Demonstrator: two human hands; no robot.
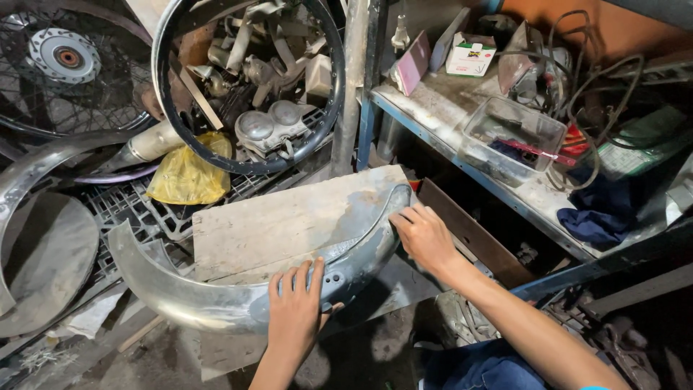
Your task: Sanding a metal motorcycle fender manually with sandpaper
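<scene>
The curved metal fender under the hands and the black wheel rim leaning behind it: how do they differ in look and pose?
The fender is bare silver-grey metal, an open arc; the black rim is a closed ring. The fender lies low across a wooden board, with the left hand gripping its edge and the right hand at its end; the rim stands upright, untouched. Both are curved.

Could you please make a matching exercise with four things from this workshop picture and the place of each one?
Things:
1. curved metal fender
2. yellow plastic bag
3. clear plastic box
4. dark blue cloth

Places:
A. on the shelf, among cables
B. on the grey crate, below the black rim
C. at the front edge of the shelf
D. across the wooden board, under both hands

Pairs: 1-D, 2-B, 3-A, 4-C
</scene>
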